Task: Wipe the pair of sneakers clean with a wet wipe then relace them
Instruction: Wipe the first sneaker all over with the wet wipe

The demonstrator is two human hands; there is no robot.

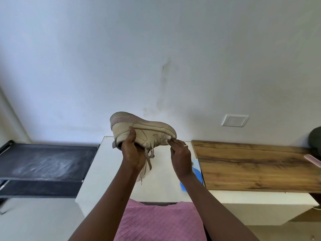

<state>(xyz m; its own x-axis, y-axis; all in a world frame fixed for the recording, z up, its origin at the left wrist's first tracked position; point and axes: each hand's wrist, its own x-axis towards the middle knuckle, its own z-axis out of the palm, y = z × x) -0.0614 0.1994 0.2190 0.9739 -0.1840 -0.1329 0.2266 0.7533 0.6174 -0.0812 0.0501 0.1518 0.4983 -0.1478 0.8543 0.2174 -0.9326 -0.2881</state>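
- A beige sneaker (139, 131) with a pink heel patch is held up in the air above the far edge of a white cabinet top (111, 164), in front of a pale wall.
- The sneaker is turned sole-up and tipped; its long axis runs roughly left to right, heel to the left and toe to the right.
- The left hand (132, 153) is cupped under the ankle opening at the heel end, thumb pressed against the side of the upper.
- Loose laces (149, 154) are seen hanging down from the shoe beside that hand.
- The right hand (180, 154) is held at the toe end, fingers extended and close together, pressing a small white wet wipe (168, 137) against the shoe just below the sole edge.
- The toe is the part nearest the right hand; the heel lies well away from it, on the left hand's side.
- A wiping stroke along the sole edge would likely be made leftward, toward the heel.
- A blue packet (197, 173) is partly hidden behind the right wrist, at the right edge of the cabinet top.
- What appears to be the second sneaker is mostly hidden behind the left forearm.
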